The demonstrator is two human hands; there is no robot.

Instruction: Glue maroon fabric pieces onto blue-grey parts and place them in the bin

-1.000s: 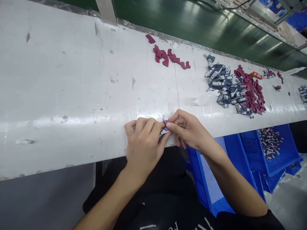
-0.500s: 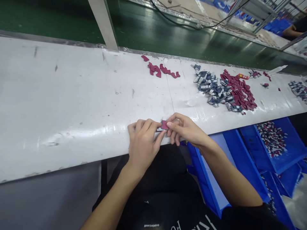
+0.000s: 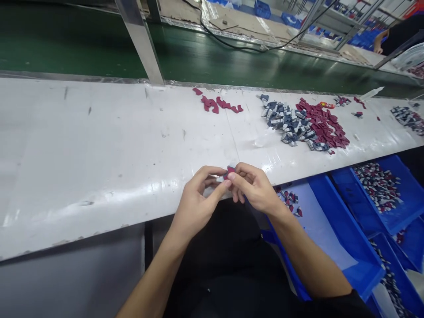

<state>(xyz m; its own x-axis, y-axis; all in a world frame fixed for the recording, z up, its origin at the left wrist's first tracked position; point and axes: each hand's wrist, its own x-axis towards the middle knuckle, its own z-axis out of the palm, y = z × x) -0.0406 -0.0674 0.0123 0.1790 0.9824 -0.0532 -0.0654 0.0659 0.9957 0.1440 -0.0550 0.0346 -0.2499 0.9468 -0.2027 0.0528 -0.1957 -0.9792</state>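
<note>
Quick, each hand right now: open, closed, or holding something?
Left hand: closed, holding the small maroon-and-white part.
Right hand: closed, pinching the same part.

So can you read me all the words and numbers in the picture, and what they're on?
None can be read.
Small red-and-yellow item on the table: any print is too small and blurred to read.
Held maroon-and-white piece: no lettering I can make out.
</note>
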